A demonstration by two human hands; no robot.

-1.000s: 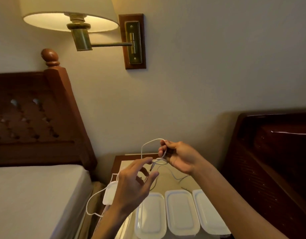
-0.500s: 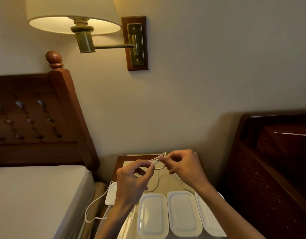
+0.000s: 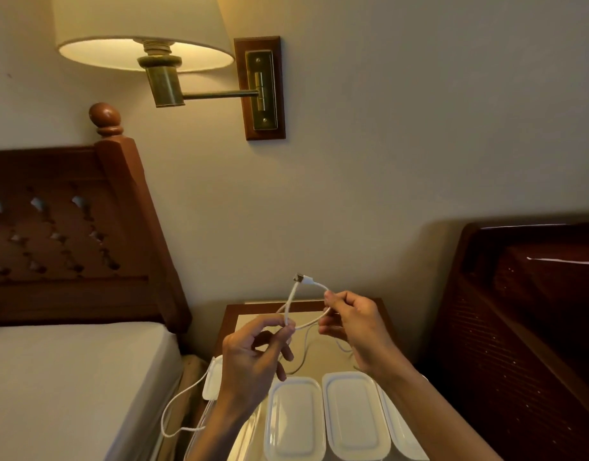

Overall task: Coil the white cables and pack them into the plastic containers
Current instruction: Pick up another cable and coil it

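Observation:
A thin white cable (image 3: 311, 322) hangs in the air between both hands above the nightstand. My left hand (image 3: 253, 364) pinches it between thumb and fingertips where two strands cross. My right hand (image 3: 353, 324) grips the cable near its end, and the connector (image 3: 299, 278) sticks up and to the left of that hand. The rest of the cable drops behind my left hand and loops out over the nightstand's left edge (image 3: 173, 414). Several white plastic containers (image 3: 294, 417) lie in a row on the nightstand below my hands, partly hidden by my arms.
The small wooden nightstand (image 3: 239, 314) stands against the wall between a white-sheeted bed (image 3: 70, 387) with a carved wooden headboard on the left and dark wooden furniture (image 3: 519, 327) on the right. A lit wall lamp (image 3: 146, 51) hangs above.
My hands have drawn slightly apart and a short loop of cable now spans between them. The connector end has come free and points up above my right hand.

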